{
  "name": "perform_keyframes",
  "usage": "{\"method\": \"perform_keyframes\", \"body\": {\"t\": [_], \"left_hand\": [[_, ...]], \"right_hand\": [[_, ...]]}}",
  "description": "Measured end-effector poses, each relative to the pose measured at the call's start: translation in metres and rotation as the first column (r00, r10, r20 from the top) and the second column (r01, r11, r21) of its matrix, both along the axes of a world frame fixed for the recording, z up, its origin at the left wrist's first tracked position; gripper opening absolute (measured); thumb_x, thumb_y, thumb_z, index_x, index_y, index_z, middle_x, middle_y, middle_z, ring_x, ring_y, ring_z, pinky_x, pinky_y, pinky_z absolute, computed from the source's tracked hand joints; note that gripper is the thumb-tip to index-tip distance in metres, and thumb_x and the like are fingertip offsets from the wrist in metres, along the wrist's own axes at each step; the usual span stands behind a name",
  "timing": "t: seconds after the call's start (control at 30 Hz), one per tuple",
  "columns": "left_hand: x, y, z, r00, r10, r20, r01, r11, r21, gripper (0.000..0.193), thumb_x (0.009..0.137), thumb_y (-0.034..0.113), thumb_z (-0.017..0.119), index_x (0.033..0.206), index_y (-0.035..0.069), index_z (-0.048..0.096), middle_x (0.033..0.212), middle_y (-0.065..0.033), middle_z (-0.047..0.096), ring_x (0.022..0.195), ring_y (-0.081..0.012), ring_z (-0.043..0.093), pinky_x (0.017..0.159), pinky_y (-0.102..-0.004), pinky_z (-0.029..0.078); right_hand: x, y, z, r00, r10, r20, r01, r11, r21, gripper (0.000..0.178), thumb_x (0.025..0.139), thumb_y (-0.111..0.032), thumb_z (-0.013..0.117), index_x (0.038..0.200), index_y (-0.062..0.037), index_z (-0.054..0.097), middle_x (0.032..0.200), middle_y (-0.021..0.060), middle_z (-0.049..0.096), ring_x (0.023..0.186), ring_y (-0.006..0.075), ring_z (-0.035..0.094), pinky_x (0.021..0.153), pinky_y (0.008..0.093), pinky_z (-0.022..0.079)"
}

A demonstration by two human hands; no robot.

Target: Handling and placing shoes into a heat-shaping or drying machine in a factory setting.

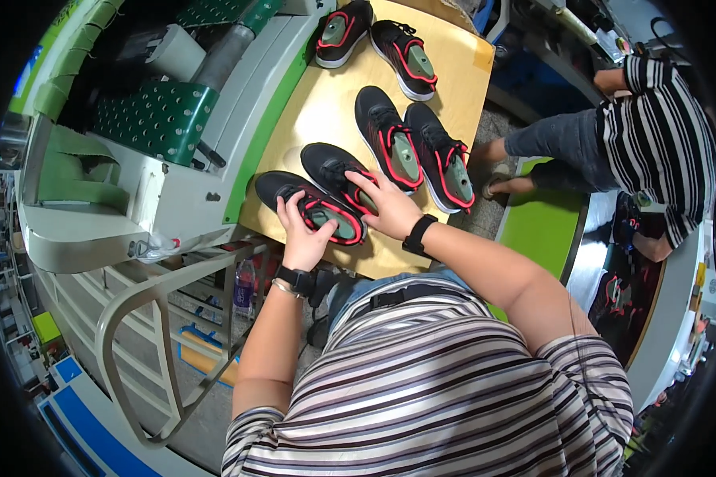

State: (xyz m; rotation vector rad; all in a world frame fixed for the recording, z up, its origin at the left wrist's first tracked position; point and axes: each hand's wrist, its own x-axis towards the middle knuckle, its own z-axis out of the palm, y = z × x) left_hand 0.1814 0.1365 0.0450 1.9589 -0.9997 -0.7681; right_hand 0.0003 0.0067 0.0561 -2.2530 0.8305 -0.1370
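Observation:
Two black sneakers with red trim lie side by side at the near end of a wooden table, toes to the far left. My left hand (303,240) grips the left sneaker (277,188), fingers over its laces and thumb at the opening. My right hand (389,208) holds the neighbouring sneaker (324,164), its fingers across the tongue and laces. A green shoe last (344,226) fills the left sneaker's opening. My right hand partly hides the opening of the other one.
Another sneaker pair (380,111) stands just beyond, and a third pair (344,32) at the far end of the table (318,103). A grey-green machine (191,191) borders the left side, above a metal rail (107,318). A person (652,119) in stripes stands at right.

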Motion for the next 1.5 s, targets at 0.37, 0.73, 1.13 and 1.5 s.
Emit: {"method": "perform_keyframes", "body": {"t": [0.37,0.73,1.13,1.5], "left_hand": [[0.008,0.001,0.003,0.994,-0.106,-0.018,0.106,0.994,0.008,0.071,0.077,0.019,0.078,0.136,0.012,0.039,0.152,-0.0293,0.009,0.147,-0.0369,0.011,0.116,-0.0403,0.024],[0.006,0.003,0.004,0.994,-0.109,0.011,0.108,0.994,0.012,0.073,0.077,0.019,0.077,0.137,0.009,0.037,0.151,-0.0322,0.007,0.147,-0.0427,0.008,0.115,-0.0422,0.026],[-0.001,0.001,0.005,0.999,-0.012,-0.037,0.010,0.999,-0.050,0.069,0.075,0.021,0.081,0.131,0.007,0.043,0.149,-0.0330,0.012,0.144,-0.0426,0.016,0.114,-0.0406,0.028],[0.028,0.021,0.025,0.962,-0.268,0.053,0.255,0.951,0.176,0.067,0.072,0.027,0.084,0.126,0.010,0.048,0.147,-0.0256,0.027,0.144,-0.0406,0.019,0.115,-0.0439,0.025]], "right_hand": [[0.043,-0.066,0.001,0.975,0.173,0.139,-0.154,0.978,-0.139,0.030,0.078,-0.020,0.073,0.104,-0.0047,0.071,0.107,0.0147,0.059,0.103,0.0371,0.053,0.094,0.0421,0.044],[-0.015,-0.029,0.006,0.919,0.320,0.231,-0.204,0.887,-0.414,0.021,0.085,-0.010,0.061,0.106,-0.0046,0.062,0.104,0.0116,0.058,0.097,0.0303,0.058,0.082,0.0398,0.050],[0.003,-0.017,0.000,0.934,0.170,0.313,0.002,0.877,-0.480,0.010,0.082,-0.013,0.066,0.079,-0.0068,0.058,0.084,0.0084,0.053,0.081,0.0288,0.053,0.074,0.0394,0.045],[-0.019,0.012,0.003,1.000,0.001,0.016,0.004,0.967,-0.256,0.080,0.078,-0.036,0.077,0.147,-0.0221,0.039,0.134,0.0252,0.042,0.122,0.0438,0.043,0.103,0.0495,0.038]]}}
